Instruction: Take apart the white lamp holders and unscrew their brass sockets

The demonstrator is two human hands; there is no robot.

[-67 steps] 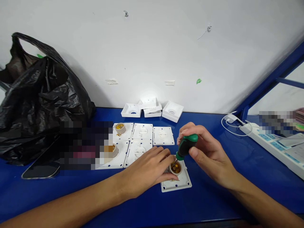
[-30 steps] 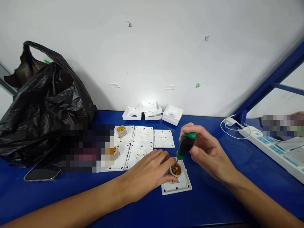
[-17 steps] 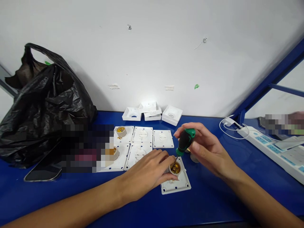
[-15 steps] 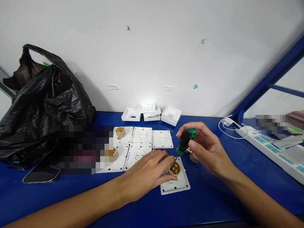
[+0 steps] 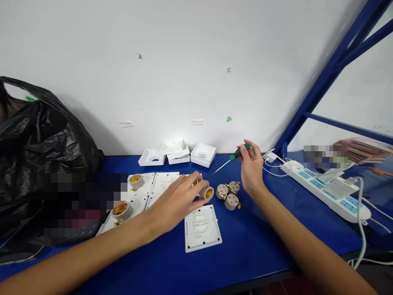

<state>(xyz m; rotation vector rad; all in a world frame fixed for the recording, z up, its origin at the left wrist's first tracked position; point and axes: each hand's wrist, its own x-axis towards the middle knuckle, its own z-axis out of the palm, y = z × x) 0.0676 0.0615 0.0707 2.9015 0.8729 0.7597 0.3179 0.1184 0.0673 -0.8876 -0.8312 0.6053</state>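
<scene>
Between the thumb and fingers of my left hand (image 5: 181, 196) is a ceramic lamp socket (image 5: 207, 192) with a brass-coloured inside, raised and tilted above a square white base plate (image 5: 203, 239). That plate lies flat on the blue table, its round seat bare. My right hand (image 5: 252, 166) is closed around the green and black handle of a screwdriver (image 5: 237, 154), whose thin shaft points down and left in the air. Several loose lamp sockets (image 5: 231, 202) sit face down just left of my right wrist. Farther left, other sockets (image 5: 122, 211) stand on white plates, partly hidden by my left arm.
White square covers (image 5: 202, 155) are piled against the wall. A black plastic bag (image 5: 49, 135) stands at the left, near a blurred patch. On the right lie a white power strip (image 5: 325, 186) with cables and a stack of reddish papers (image 5: 365, 150) behind a blue metal frame (image 5: 325, 78).
The socket has come up off the front plate in my left hand. My right hand has drawn the screwdriver out of it, up and away. The view has turned to the right.
</scene>
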